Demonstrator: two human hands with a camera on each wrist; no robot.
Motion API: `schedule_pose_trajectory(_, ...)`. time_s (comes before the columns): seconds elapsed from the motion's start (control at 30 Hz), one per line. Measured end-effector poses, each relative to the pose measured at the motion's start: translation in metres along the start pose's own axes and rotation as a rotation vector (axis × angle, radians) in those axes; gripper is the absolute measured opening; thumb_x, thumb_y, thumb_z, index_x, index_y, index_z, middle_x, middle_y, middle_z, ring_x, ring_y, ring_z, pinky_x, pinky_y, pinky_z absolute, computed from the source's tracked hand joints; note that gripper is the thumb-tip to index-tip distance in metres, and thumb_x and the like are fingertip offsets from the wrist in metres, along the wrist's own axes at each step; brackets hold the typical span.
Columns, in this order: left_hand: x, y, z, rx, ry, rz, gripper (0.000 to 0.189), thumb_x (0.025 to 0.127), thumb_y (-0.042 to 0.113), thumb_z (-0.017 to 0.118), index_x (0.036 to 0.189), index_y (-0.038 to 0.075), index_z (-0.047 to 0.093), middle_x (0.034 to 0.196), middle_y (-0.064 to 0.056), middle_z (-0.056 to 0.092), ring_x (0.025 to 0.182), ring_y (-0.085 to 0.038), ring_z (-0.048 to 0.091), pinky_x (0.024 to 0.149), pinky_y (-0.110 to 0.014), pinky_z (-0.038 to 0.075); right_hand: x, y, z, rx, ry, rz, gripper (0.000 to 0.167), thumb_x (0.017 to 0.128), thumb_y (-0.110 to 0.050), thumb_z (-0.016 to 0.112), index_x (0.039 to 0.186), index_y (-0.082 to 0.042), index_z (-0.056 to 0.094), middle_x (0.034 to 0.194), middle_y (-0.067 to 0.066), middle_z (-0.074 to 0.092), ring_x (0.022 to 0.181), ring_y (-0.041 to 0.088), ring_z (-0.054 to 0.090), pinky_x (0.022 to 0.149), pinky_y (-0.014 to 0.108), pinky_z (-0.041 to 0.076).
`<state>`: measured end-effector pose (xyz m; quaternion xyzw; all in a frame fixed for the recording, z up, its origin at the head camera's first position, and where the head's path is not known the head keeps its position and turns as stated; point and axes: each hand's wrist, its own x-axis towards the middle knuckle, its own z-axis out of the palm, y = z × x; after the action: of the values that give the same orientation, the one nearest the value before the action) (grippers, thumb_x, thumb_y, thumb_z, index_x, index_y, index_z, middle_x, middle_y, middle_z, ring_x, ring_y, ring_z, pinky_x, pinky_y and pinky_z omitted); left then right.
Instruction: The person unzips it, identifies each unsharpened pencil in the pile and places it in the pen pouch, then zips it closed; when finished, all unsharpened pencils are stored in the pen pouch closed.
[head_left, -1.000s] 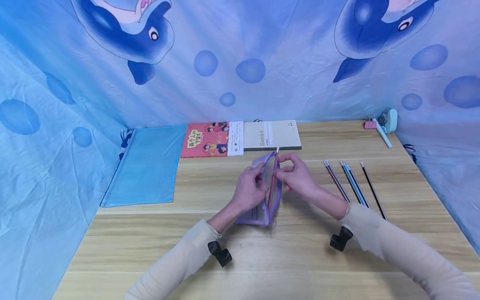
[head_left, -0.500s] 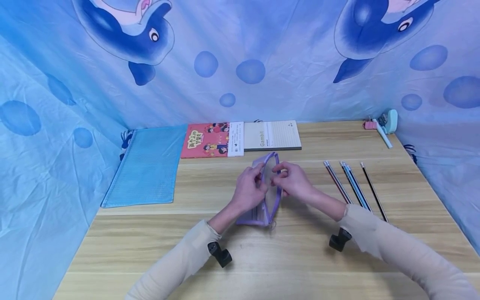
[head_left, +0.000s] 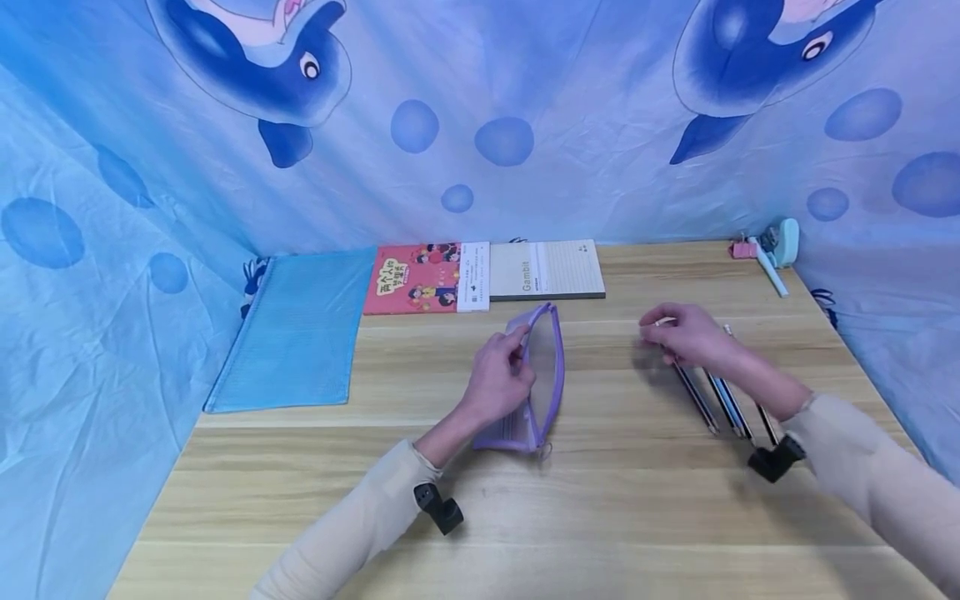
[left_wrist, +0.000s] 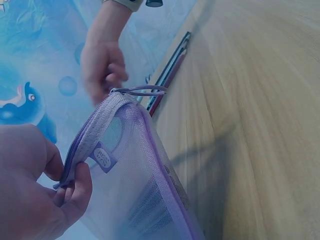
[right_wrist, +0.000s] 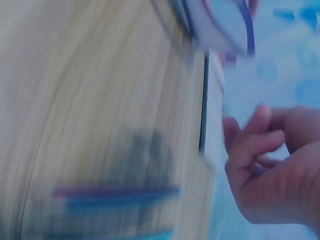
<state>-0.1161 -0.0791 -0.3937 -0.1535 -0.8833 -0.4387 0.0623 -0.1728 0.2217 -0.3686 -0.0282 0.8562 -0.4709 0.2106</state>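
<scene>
A purple mesh zip pouch (head_left: 558, 379) stands with its mouth spread, at the middle of the table. My left hand (head_left: 498, 379) pinches one zipped edge of it between thumb and fingers, plainly so in the left wrist view, where a small label (left_wrist: 103, 158) shows inside the mesh. My right hand (head_left: 688, 337) hovers over the upper ends of several pencils (head_left: 697, 400) on the right. Its fingers are loosely bent with nothing between them in the right wrist view. That hand covers part of the dark red and blue pencils; a black pencil (head_left: 767, 423) lies beside them.
Behind the pouch lie a red booklet (head_left: 412, 283) and a lined notebook (head_left: 562, 271). A blue mesh folder (head_left: 288, 333) lies at the left. Pink and pale-blue small items, including a light-blue stick (head_left: 772, 273), sit at the far right corner. A printed blue curtain (head_left: 562, 167) borders the table.
The red pencil that my right hand held upright in the pouch has gone down inside and been let go. The right hand has swung right to the pencils. My left hand has stayed put.
</scene>
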Motion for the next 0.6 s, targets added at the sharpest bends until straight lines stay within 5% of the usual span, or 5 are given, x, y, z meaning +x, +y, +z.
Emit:
schedule_pose_trajectory(0.23,0.001,0.000,-0.002,-0.003,0.007,-0.004,0.062,0.075,-0.008,0.065,0.136,-0.008,0.055,0.089,-0.009,0.059,0.080,-0.021,0.054,0.070,-0.029,0.049,-0.004,0.038,-0.054,-0.072,-0.089,0.039,0.044,0.100,-0.012,0.056,0.135,0.011,0.042,0.093,0.012,0.069,0.058,0.016,0.057,0.046,0.025,0.040)
schedule_pose_trajectory(0.6,0.002,0.001,-0.001,0.009,0.012,0.014,0.062,0.075,-0.008,0.064,0.136,-0.009,0.056,0.087,-0.009,0.059,0.079,-0.021,0.053,0.069,-0.029,0.048,-0.010,0.073,-0.091,-0.278,-0.074,0.055,0.045,0.093,-0.007,0.062,0.126,0.014,0.040,0.057,0.003,0.051,0.048,0.014,0.045,0.043,0.027,0.035)
